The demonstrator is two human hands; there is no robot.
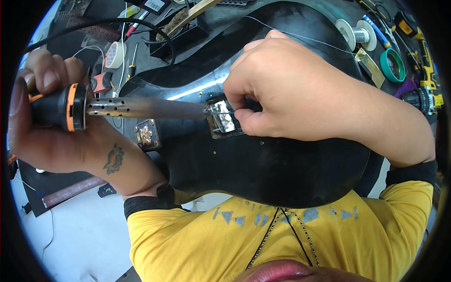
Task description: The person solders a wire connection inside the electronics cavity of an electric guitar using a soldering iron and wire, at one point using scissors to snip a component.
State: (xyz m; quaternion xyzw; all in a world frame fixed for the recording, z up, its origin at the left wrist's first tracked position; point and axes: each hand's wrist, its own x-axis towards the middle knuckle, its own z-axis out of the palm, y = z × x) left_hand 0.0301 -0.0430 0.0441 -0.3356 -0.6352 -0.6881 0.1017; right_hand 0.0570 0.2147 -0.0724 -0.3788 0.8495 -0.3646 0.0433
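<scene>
A glossy black guitar body (277, 171) lies in front of me with a rectangular cavity (216, 130) holding shiny metal. My left hand (49, 113) is wrapped round the black and orange handle of a soldering iron (155, 108). Its long perforated barrel points right, and the tip reaches the cavity's left part. From the other side, my right hand (282, 89) bends over the cavity, thumb and forefinger pinched on a thin wire (229, 113) near the iron's tip. Those fingers hide part of the cavity. A metal plate (146, 135) shows at the body's left end.
Behind the body's right side stands a spool of solder wire (361, 35), a strand trailing left. Nearby are a green tape roll (392, 66) and several hand tools. A black box (176, 35) with a brush, a white tape roll (114, 55) and the iron's black cable (108, 20) are at upper left.
</scene>
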